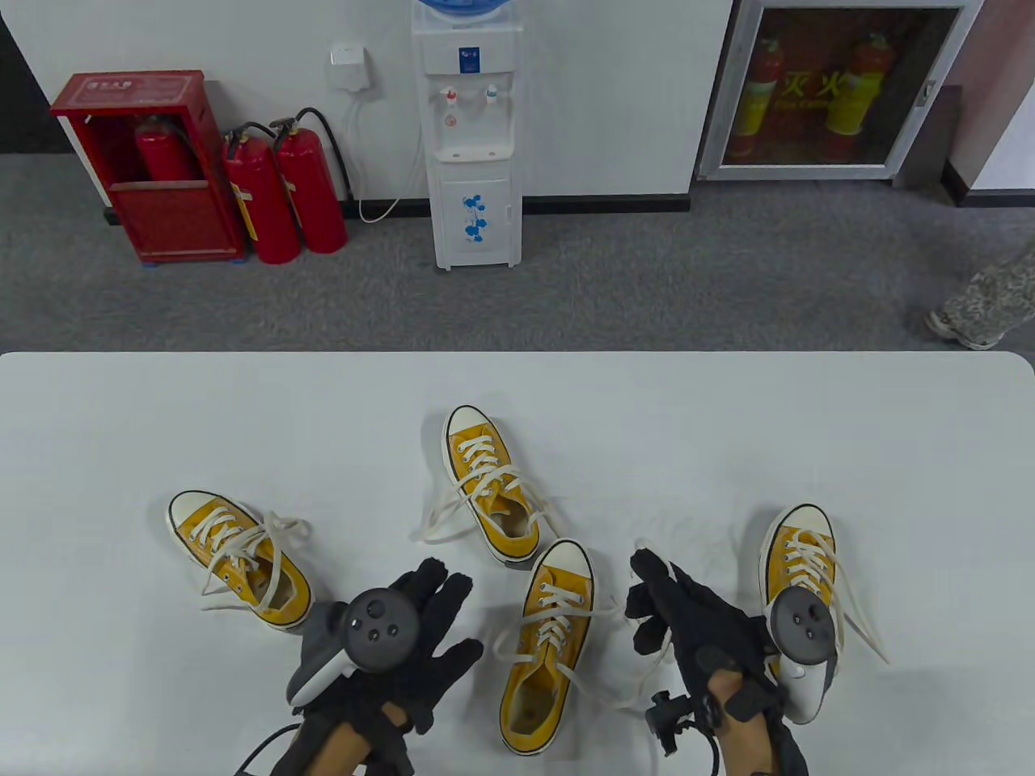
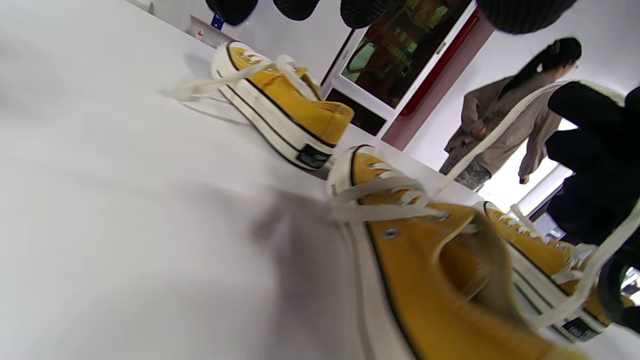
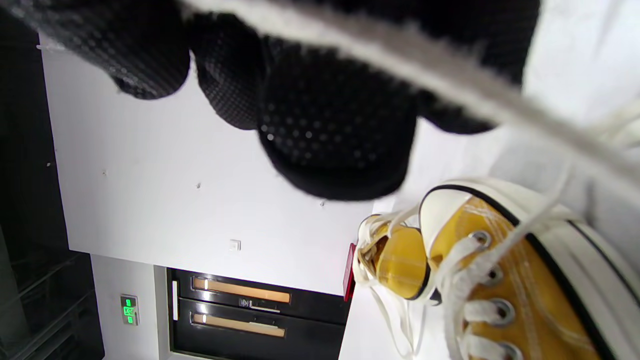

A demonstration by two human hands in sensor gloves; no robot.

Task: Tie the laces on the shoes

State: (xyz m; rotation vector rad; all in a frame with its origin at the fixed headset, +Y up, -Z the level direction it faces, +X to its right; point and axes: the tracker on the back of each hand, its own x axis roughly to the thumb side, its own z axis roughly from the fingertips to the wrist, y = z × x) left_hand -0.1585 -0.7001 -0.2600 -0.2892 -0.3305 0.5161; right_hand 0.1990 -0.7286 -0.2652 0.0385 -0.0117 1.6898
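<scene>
Several yellow sneakers with loose white laces lie on the white table [image 1: 162, 420]. The near middle sneaker [image 1: 546, 647] lies between my hands, toe pointing away. My right hand [image 1: 647, 602] is curled just right of its toe and grips one of its laces [image 2: 490, 145], pulled taut up from the eyelets. That lace [image 3: 450, 75] crosses my right fingers [image 3: 335, 135] above the sneaker [image 3: 530, 280]. My left hand [image 1: 445, 614] hovers left of the sneaker, fingers spread, holding nothing. Its fingertips [image 2: 360, 7] show at the top edge over the sneaker [image 2: 425, 280].
Another sneaker [image 1: 489, 485] lies just beyond the middle one, one [image 1: 238, 558] at the left and one [image 1: 800, 550] at the right, partly behind my right tracker. Past the table's far edge stand a water dispenser [image 1: 473, 137], fire extinguishers [image 1: 283, 194] and a person [image 2: 505, 110].
</scene>
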